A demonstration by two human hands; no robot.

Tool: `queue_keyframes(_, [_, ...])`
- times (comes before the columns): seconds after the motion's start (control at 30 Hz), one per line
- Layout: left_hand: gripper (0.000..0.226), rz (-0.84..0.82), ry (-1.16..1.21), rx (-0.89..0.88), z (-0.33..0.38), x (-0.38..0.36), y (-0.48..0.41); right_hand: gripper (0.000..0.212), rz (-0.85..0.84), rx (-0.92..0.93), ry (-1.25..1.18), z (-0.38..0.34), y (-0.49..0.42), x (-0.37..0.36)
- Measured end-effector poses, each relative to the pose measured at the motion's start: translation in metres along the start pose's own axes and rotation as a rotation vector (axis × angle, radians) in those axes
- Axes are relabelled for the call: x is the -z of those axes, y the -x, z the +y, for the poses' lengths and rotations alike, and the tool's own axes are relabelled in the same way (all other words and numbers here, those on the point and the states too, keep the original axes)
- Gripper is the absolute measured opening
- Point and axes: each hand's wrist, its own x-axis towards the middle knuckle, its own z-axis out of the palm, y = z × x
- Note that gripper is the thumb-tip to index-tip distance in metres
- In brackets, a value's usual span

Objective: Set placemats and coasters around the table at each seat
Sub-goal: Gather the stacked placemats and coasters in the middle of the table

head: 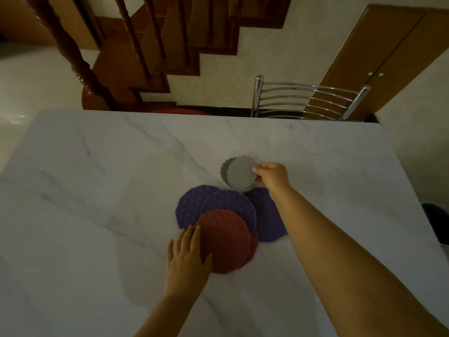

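On the marble table, the right hand pinches a grey coaster.

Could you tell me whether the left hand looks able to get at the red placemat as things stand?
Probably yes: the left hand already rests on the red placemat, the top of the pile.

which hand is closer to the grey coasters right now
Right. The right hand pinches the top grey coaster at its edge; the left hand rests on the red placemat, nearer the person.
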Motion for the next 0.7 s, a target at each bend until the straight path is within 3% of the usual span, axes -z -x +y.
queue_keyframes(0.13, [0.074,0.003,0.001,-0.009,-0.001,0.002,-0.004,0.026,0.064,0.012,0.147,0.002,-0.015,-0.019])
queue_keyframes(0.27, [0.077,-0.021,-0.001,0.031,-0.003,0.002,-0.007,0.013,0.04,0.118,0.585,-0.004,-0.008,-0.02])
queue_keyframes(0.37, [0.077,-0.007,0.103,0.093,-0.001,0.004,-0.005,0.036,-0.045,0.208,0.74,-0.005,0.018,-0.013])
queue_keyframes(0.47, [0.076,0.006,0.291,0.196,-0.002,0.003,-0.004,0.034,-0.117,0.418,0.88,0.021,0.062,0.001])
queue_keyframes(0.6, [0.077,-0.004,0.355,0.225,-0.002,-0.001,-0.001,0.067,-0.253,0.313,1.177,0.074,0.11,0.007])
queue_keyframes(0.7, [0.078,-0.009,0.361,0.187,0.002,-0.005,0.003,0.069,-0.227,0.35,1.11,0.09,0.122,0.002])
